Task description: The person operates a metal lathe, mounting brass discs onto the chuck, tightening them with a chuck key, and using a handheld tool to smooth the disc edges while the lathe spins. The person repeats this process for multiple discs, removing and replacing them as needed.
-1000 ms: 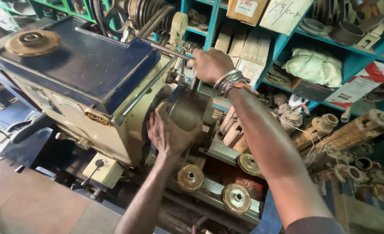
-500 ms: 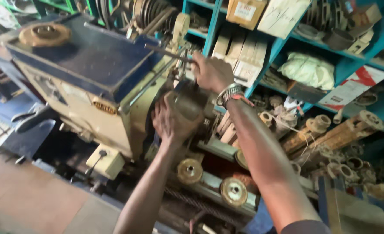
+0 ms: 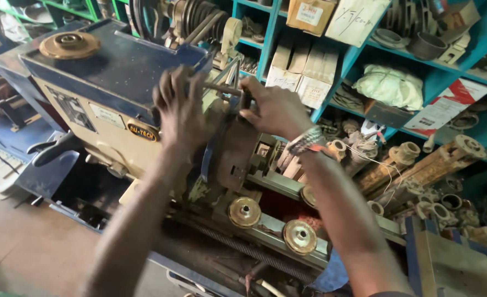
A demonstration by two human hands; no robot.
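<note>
Fingers (image 3: pixel 254 104) of the right hand (image 3: pixel 274 110) curl tight around a dark steel key (image 3: pixel 224 88), a thin bar that lies level above the chuck (image 3: pixel 230 146) of the lathe (image 3: pixel 117 110). The left hand (image 3: pixel 180 107) rests over the near end of the same bar, its fingers (image 3: pixel 169 82) half spread and blurred; whether they close on the bar cannot be told. The key sits just past the right edge of the blue headstock lid (image 3: pixel 106 66), at the top of the chuck.

It looks stiff, heavy for its size and likely oily, so it would slip under a loose grip; both ends of the bar are the places to hold. The chuck itself seems massive and not to be moved by hand.

Blue shelves (image 3: pixel 359 60) behind the lathe hold cardboard boxes (image 3: pixel 301 66), a white cloth bundle (image 3: pixel 389 85) and grey metal bowls (image 3: pixel 414 41). Lower bays hold rusty cast fittings (image 3: pixel 414 159). Two brass handwheels (image 3: pixel 271 225) sit on the near edge of the bed.
</note>
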